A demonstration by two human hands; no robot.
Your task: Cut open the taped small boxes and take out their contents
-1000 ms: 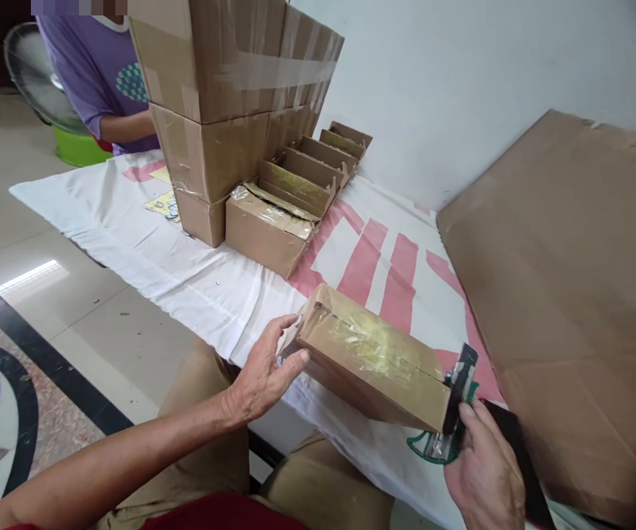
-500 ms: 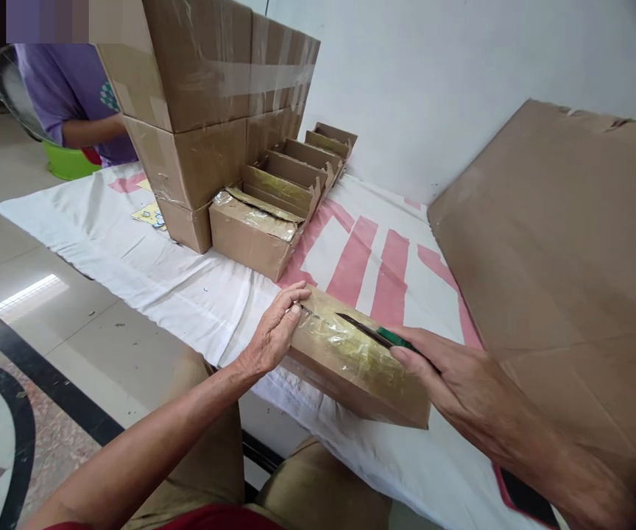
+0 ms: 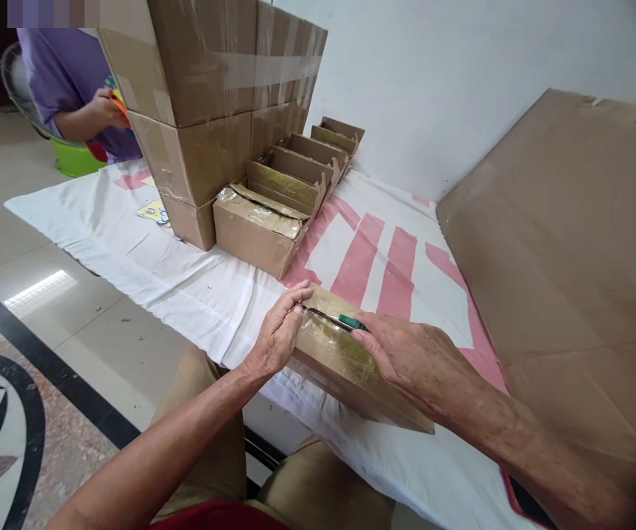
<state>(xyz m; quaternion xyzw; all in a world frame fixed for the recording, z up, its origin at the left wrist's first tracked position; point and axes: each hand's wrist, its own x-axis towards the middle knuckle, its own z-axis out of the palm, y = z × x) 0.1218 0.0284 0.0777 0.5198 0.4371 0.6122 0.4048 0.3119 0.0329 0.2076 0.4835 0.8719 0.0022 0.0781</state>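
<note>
A taped cardboard box [image 3: 334, 361] lies on the cloth at the table's front edge, with shiny clear tape along its top. My left hand [image 3: 282, 324] is closed round its left end, thumb on top and fingers over the far edge. In my right hand [image 3: 400, 353] is a utility knife [image 3: 352, 322] with a green handle. The dark blade lies over the taped top, its tip close to my left thumb. Whether the blade has gone into the tape I cannot tell.
Several opened cardboard boxes [image 3: 257, 235] stand in a row beyond. Left of them rises a stack of taped cartons [image 3: 202, 162]. A large cardboard sheet [image 3: 572, 258] leans at the right. At the far left, a person in a purple top [image 3: 67, 81] holds something orange.
My right hand has moved left along the box, bringing the knife's tip to the end near my left thumb. My left hand stays on the box. The other person's hand has lifted.
</note>
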